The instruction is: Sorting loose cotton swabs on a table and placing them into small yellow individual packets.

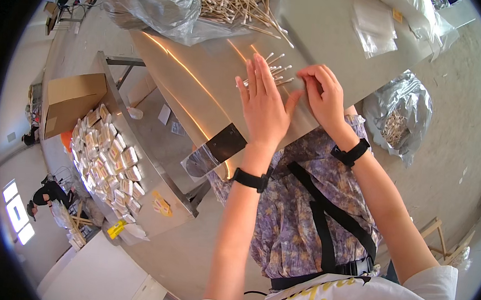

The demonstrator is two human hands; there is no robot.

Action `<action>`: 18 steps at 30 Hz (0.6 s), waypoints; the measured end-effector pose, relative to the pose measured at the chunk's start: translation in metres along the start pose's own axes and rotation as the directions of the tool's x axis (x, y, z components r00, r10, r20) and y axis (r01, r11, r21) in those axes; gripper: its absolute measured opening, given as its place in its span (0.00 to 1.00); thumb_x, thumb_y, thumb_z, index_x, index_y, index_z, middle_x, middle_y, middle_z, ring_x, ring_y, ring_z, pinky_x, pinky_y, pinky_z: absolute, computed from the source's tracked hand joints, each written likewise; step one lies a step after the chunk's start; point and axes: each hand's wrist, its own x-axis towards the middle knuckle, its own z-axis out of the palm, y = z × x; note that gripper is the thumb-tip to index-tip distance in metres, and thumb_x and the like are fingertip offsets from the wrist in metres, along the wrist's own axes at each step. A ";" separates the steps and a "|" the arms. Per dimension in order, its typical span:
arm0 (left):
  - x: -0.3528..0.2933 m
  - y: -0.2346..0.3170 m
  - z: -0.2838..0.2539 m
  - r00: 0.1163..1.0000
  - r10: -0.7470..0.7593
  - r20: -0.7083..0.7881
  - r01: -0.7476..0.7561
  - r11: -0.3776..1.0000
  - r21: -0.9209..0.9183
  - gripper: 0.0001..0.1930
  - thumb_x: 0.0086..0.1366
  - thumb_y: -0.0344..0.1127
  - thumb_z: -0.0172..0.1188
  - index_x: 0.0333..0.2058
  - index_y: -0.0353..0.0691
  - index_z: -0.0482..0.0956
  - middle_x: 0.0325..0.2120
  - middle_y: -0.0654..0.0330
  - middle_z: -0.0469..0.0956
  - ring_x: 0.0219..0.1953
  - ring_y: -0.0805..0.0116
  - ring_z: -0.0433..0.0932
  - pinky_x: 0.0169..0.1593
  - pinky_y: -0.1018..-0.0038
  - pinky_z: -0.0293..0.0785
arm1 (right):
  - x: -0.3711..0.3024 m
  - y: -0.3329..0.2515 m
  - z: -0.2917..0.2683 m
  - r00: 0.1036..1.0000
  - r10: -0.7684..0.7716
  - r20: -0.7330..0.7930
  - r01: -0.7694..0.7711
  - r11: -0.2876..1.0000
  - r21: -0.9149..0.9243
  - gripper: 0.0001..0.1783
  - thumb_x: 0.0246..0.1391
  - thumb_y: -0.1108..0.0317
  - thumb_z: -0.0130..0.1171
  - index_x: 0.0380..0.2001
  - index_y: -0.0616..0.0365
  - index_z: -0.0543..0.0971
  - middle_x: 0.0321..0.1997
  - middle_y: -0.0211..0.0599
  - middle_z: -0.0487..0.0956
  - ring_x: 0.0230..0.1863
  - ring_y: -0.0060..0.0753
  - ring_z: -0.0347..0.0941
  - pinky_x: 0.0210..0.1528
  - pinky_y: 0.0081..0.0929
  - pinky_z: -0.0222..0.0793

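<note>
A small group of cotton swabs (282,70) lies on the metal tabletop (307,29), between and just beyond my hands. My left hand (266,104) is held flat over the left part of this group, with its fingers stretched out and its thumb apart. The swabs beneath it are partly hidden. To the right, my right hand (325,94) is loosely bent, fingertips close to the swabs' right ends. Nothing shows in its grasp. At the far side, a big heap of loose swabs (223,1) spills out of a clear plastic bag (177,20).
Clear flat bags (374,25) lie at the far right of the table. A plastic-lined container (417,101) with swabs stands on the floor to the right. On a lower left table are many small packs (109,152) and a cardboard box (73,102). A person (50,195) is in the left background.
</note>
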 end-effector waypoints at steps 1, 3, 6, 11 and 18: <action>0.004 -0.003 0.000 1.000 0.030 0.006 -0.030 0.997 -0.065 0.50 0.67 0.57 0.58 0.71 0.26 0.42 0.70 0.41 0.57 0.72 0.45 0.55 0.71 0.41 0.44 | 0.001 0.001 -0.001 1.000 -0.024 -0.008 0.024 1.000 -0.016 0.06 0.56 0.79 0.57 0.35 0.58 0.80 0.33 0.37 0.78 0.32 0.41 0.75 0.33 0.32 0.71; 0.003 -0.010 -0.005 0.998 0.050 0.029 -0.047 0.994 -0.095 0.50 0.67 0.55 0.59 0.71 0.27 0.42 0.69 0.43 0.59 0.71 0.47 0.57 0.72 0.41 0.44 | 0.001 0.001 -0.001 0.999 -0.038 -0.008 0.038 0.999 -0.014 0.06 0.56 0.80 0.57 0.35 0.58 0.80 0.32 0.37 0.78 0.32 0.41 0.75 0.33 0.32 0.71; -0.004 -0.017 -0.013 0.994 0.069 0.084 -0.055 0.986 -0.154 0.49 0.68 0.53 0.60 0.71 0.28 0.41 0.68 0.47 0.63 0.70 0.51 0.61 0.72 0.41 0.44 | 0.000 0.003 -0.001 0.999 -0.048 -0.014 0.047 0.999 -0.013 0.07 0.56 0.80 0.57 0.35 0.58 0.80 0.32 0.38 0.78 0.32 0.42 0.75 0.33 0.31 0.70; -0.028 -0.020 -0.031 0.991 0.061 0.117 -0.033 0.972 -0.232 0.47 0.70 0.50 0.59 0.72 0.30 0.41 0.68 0.47 0.63 0.70 0.50 0.62 0.72 0.42 0.42 | 0.003 0.002 0.001 1.000 0.030 -0.003 -0.029 0.999 0.013 0.05 0.58 0.78 0.58 0.37 0.58 0.80 0.32 0.35 0.79 0.31 0.35 0.75 0.34 0.30 0.70; -0.049 -0.023 -0.024 0.834 -0.551 -0.044 0.212 0.393 -0.895 0.39 0.78 0.55 0.39 0.73 0.34 0.38 0.71 0.46 0.55 0.74 0.53 0.52 0.75 0.57 0.43 | 0.012 -0.012 0.016 0.951 0.290 0.108 -0.288 0.701 0.653 0.17 0.71 0.64 0.51 0.55 0.66 0.73 0.55 0.36 0.77 0.57 0.23 0.71 0.60 0.22 0.65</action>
